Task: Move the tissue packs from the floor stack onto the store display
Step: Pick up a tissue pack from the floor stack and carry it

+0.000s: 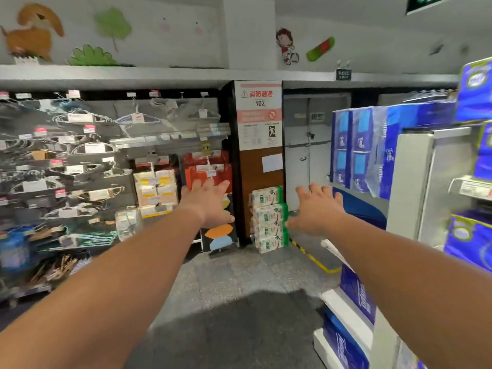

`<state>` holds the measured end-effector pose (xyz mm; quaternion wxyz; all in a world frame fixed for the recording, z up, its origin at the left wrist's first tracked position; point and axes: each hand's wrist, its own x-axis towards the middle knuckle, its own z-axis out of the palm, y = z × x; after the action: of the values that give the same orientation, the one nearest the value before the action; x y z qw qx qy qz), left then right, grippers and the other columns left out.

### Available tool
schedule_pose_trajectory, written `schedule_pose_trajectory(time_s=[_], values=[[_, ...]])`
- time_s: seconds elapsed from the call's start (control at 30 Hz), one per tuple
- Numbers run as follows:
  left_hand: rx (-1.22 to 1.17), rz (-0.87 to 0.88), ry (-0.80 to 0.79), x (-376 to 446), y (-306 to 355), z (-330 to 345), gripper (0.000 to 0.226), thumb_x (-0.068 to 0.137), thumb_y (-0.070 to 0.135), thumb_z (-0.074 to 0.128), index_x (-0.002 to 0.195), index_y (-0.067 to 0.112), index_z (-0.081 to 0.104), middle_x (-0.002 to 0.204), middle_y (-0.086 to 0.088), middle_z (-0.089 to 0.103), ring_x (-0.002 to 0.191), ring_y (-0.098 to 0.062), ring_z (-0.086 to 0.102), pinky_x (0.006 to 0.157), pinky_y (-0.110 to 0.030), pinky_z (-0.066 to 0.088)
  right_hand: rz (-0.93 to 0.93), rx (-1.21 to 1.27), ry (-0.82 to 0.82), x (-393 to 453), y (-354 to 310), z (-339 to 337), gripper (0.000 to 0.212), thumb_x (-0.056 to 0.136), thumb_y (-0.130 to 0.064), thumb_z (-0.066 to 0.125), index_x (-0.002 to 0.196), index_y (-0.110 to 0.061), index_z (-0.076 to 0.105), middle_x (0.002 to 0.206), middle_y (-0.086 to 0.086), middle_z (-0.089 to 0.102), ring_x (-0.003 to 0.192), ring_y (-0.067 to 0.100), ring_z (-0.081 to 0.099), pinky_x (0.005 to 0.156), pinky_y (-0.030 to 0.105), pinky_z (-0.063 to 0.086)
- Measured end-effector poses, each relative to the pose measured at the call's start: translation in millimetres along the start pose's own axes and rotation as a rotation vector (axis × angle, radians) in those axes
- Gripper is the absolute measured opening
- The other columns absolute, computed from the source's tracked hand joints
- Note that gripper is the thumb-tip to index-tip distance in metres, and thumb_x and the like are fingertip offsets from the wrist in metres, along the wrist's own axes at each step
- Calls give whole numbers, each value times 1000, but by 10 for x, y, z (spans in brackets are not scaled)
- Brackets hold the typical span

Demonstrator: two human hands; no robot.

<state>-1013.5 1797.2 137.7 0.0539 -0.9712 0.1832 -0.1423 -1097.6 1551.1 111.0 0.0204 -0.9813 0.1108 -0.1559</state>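
A stack of several white-and-green tissue packs (269,218) stands on the floor against a brown pillar, straight ahead. My left hand (210,202) reaches forward with straight fingers, to the left of the stack and short of it. My right hand (316,209) reaches forward the same way on the stack's right, thumb pointing at the packs. Both hands hold nothing. The store display (410,182), a white shelf unit, stands at the right with blue tissue packs (364,150) on it.
A wall rack (80,166) of hangers and packaged goods fills the left side. A black board with coloured shapes (219,235) leans beside the pillar. A yellow-and-black kerb (314,258) runs along the floor at the display's foot. Grey floor (234,288) lies between me and the stack.
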Motion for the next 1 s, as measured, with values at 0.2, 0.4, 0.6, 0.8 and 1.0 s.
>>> schedule_pose_trajectory(time_s=[0.2,0.4,0.6,0.8,1.0], values=[[-16,40,-17,249,297,159,100,81,72,59,160,37,8,160,-7,26,145,-38,22,116,-61,25,18,-12,-7,101,291,75,92,79,-69,65,151,-25,27,148,12,37,141,38,30,115,60,24],[-35,1,-58,628,461,457,100,82,71,60,160,36,8,161,-8,25,145,-39,23,114,-60,26,-7,-39,-42,498,496,392,92,80,-66,65,152,-25,25,149,13,36,140,39,31,116,63,22],[-33,-23,-99,1325,472,943,98,83,70,62,159,34,13,160,-7,28,144,-39,26,115,-59,27,-44,-63,-85,1201,603,904,90,82,-70,63,150,-23,27,148,14,37,137,38,35,113,58,28],[-33,-30,-122,2512,274,1506,97,83,70,61,159,33,14,156,-6,32,140,-36,29,114,-57,27,-29,-73,-114,2411,582,1513,92,81,-69,63,151,-24,27,150,13,34,138,38,32,114,57,27],[-8,-7,-165,4120,14,1902,99,84,73,57,161,35,8,162,-7,26,145,-36,23,113,-58,27,6,-46,-97,3966,473,1973,96,79,-69,64,153,-23,24,153,13,32,140,38,31,114,57,27]])
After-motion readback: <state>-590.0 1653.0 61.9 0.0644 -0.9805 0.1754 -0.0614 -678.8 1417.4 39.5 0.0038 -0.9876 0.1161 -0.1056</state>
